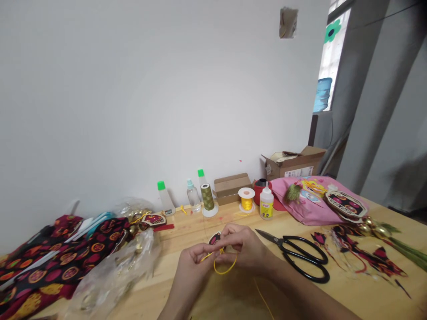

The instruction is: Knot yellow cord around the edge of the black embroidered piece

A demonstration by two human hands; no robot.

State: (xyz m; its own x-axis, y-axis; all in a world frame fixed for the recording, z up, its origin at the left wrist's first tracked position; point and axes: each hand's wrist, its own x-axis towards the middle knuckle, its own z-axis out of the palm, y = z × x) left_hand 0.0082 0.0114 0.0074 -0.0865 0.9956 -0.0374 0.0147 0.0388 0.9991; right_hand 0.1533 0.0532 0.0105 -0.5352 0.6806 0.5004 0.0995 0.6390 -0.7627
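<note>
Both hands meet at the middle of the wooden table over a loop of yellow cord (224, 273). My left hand (197, 262) pinches the cord between thumb and fingers. Opposite it, my right hand (245, 245) is closed on the same cord, its fingertips almost touching the left ones. A small dark patterned piece with a pale edge (214, 238) shows just behind the fingers, partly hidden by them. From under the right forearm a loose yellow strand trails toward the near edge. Large black-handled scissors (293, 253) lie right of my right hand, blades slightly apart.
Behind the hands stand a yellow cord spool (247, 202), a glue bottle (266, 203), an olive thread cone (207, 198) and green-capped bottles (164, 195). Patterned fabric (50, 266) and a plastic bag (113, 271) lie left. A pink bag (300, 213) and fabric scraps (376, 260) lie right.
</note>
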